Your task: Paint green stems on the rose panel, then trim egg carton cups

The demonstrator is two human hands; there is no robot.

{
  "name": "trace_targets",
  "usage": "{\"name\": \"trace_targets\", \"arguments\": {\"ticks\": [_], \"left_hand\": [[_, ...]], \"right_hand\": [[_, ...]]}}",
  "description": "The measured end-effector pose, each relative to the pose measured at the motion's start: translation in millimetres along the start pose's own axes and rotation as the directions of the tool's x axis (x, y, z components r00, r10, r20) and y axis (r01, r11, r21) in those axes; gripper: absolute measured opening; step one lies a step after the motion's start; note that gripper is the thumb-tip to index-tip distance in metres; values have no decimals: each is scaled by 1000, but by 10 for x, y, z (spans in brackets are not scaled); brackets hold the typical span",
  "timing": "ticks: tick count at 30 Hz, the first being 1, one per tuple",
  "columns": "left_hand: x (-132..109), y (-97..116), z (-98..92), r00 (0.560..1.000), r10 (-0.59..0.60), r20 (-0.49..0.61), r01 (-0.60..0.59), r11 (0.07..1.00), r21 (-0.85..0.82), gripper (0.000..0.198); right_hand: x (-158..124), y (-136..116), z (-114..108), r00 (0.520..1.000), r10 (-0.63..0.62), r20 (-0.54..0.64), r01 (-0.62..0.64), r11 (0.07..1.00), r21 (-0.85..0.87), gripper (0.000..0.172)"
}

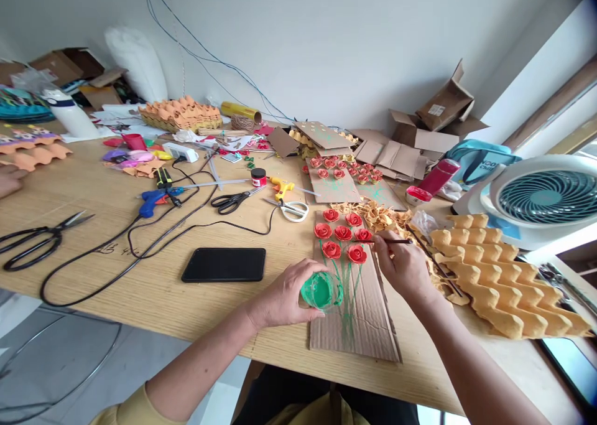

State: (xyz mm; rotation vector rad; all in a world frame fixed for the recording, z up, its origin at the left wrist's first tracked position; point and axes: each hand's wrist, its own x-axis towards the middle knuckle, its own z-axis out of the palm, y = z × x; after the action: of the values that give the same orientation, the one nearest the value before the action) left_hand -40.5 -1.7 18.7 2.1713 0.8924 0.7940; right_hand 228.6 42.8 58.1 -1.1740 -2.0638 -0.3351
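Wood-grained table (153, 241) before a pale wall (326, 45). The left hand (283, 294) grips a clear cup of green paint (321, 290); the right hand (405, 268) pinches a slim brush (400, 241) over a cardboard sheet (331, 335), near the table's front edge, bearing red flowers (343, 233). Outward: black phone (224, 265), left; egg tray (504, 282), right; white fan (550, 191) beyond; open boxes (443, 107) by the wall.

Green-paint cup (333, 292) in left hand (285, 294) — brush (396, 241) in right hand (403, 269), beside red roses (343, 233).

One camera looked forward and down from the person's head — close over the table (93, 191), facing the wall (326, 51).
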Motion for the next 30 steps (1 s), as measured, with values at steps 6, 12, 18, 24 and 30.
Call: {"name": "trace_targets", "arguments": {"ticks": [6,12,18,24,30], "left_hand": [[-14,10,-6,1000,19,1,-19,1000,-23,73],[-18,25,-11,999,32,0,-32,999,-26,72],[-13,26,-14,999,37,-6,-37,999,-12,71],[-11,-7,-3,999,43,-16,-43,999,-25,73],[-15,-36,-10,999,39,-31,-40,998,-38,74]], "right_hand": [[56,48,155,998,-39,57,40,999,-12,30],[104,-6,165,997,-48,63,47,999,17,31],[134,-97,130,992,-74,99,72,997,26,30],[94,-222,29,985,-123,122,120,992,36,30],[31,-383,-273,984,-143,103,126,979,157,31]]}}
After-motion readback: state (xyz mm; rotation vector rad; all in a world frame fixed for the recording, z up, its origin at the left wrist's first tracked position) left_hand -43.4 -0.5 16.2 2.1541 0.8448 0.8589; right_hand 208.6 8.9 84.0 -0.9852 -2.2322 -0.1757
